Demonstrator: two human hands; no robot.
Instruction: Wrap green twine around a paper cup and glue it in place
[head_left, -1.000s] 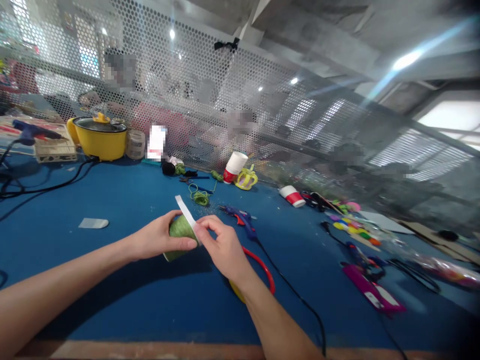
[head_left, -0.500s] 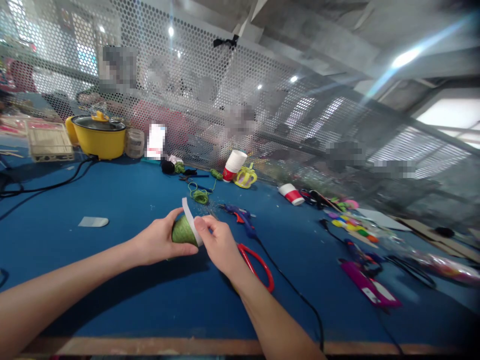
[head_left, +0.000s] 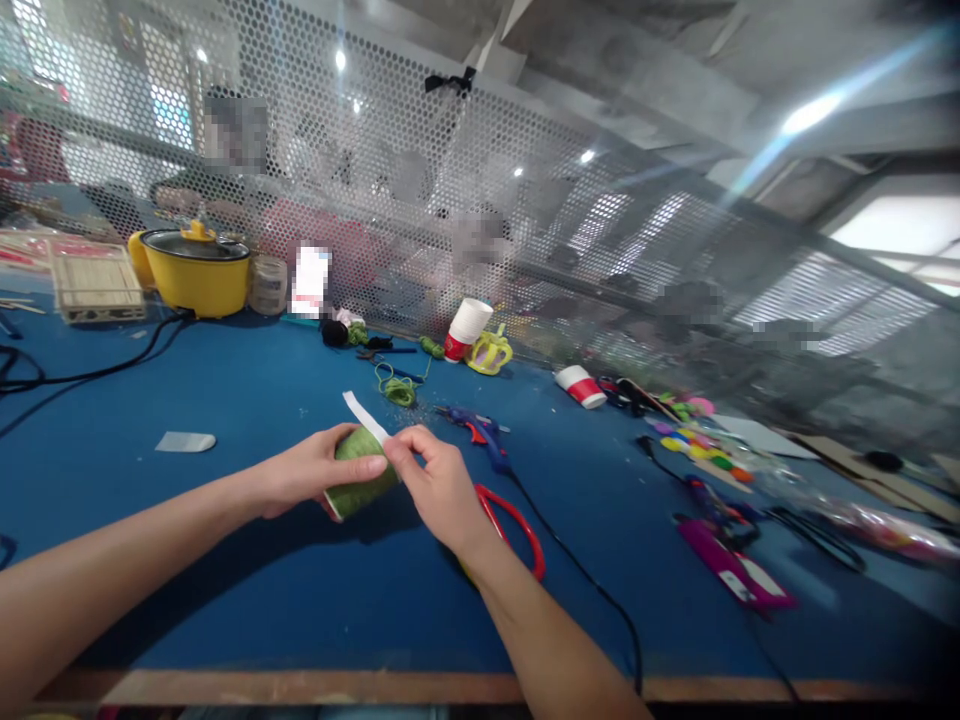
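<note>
Item: green cup (head_left: 360, 480), near centre of blue table (head_left: 225, 400), gripped on its side by left hand (head_left: 300, 478). Right hand (head_left: 439, 485) pinches white strip (head_left: 365, 413) against it (red scissors (head_left: 517, 530) just right). Press strip flat, cup steady.

The cup (head_left: 360, 473) is green, with fine string lines around it. The strip (head_left: 367, 416) on it is white. The table (head_left: 247, 400) is deep blue, with a brown front edge. The pot (head_left: 196, 272) is yellow with a dark lid. The scissors (head_left: 517, 520) have red handles. The two cups (head_left: 469, 330) behind are white and red. The screen (head_left: 420, 200) is grey with a pattern of small round holes.
</note>
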